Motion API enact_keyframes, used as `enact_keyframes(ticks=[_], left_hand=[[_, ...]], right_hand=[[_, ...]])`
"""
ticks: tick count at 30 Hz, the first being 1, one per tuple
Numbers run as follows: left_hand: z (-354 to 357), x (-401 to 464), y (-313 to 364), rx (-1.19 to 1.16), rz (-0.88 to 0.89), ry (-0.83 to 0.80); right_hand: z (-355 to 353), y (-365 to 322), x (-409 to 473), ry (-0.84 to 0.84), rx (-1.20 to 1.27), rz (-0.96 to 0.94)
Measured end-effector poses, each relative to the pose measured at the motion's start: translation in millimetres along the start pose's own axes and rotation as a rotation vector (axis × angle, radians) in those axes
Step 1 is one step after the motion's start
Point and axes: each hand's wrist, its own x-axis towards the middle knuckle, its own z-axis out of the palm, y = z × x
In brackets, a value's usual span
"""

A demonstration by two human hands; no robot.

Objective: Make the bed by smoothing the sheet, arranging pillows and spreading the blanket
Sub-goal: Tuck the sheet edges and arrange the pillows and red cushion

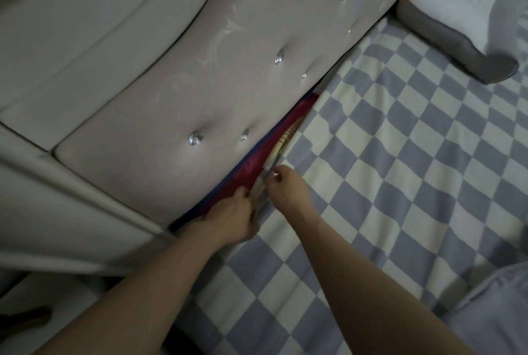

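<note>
Your hands met at the head edge of the checked sheet (385, 183), right where it ran against the tufted headboard (171, 83). Your left hand (231, 220) had its fingers curled down into the narrow gap there, though what they held was hidden. Your right hand (285, 186), just beside it toward 1 o'clock, pinched the sheet's edge between curled fingers. A strip of red fabric (257, 169) showed in the gap, running up toward 1 o'clock with the headboard pressed close along it, so room at that edge was tight. From 2 to 5 o'clock the sheet lay wide and flat. A grey and white pillow (457, 20) sat far off at 2 o'clock against the headboard, well apart from your hands. Pale bedding (491, 311) was bunched at 4 o'clock.
</note>
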Motion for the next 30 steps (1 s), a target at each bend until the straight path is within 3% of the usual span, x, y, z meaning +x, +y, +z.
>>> enact_keyframes(ticks=[2, 6, 9, 12, 16, 22, 27, 30], left_hand=[[0.0, 1.3, -3.9, -0.095, -0.045, -0.028], [0.8, 5.1, -11.5, -0.304, -0.174, 0.077], [1.0, -1.2, -7.8, 0.013, -0.202, 0.156], [-1.7, -13.3, -1.1, 0.299, -0.103, 0.298], [4.1, -19.8, -10.2, 0.392, 0.123, 0.499], [13.6, -39.6, -18.1, 0.44, 0.047, 0.703], [20.7, -40.4, -29.4, 0.601, -0.013, 0.626], [38.2, -42.5, -45.3, 0.67, 0.064, 0.63]], right_hand=[[7.6, 0.3, 5.6, -0.016, -0.007, 0.05], [18.2, 5.7, 6.3, -0.018, -0.02, 0.074], [20.6, 9.2, 8.0, 0.054, 0.052, 0.114], [19.0, -0.4, 12.7, 0.155, 0.126, 0.131], [22.0, -11.8, 23.9, 0.143, 0.114, 0.163], [35.4, -18.5, 36.0, 0.198, 0.478, 0.143], [55.3, -2.7, 49.9, 0.132, 0.596, 0.106], [63.9, -0.5, 55.9, 0.052, 0.612, 0.069]])
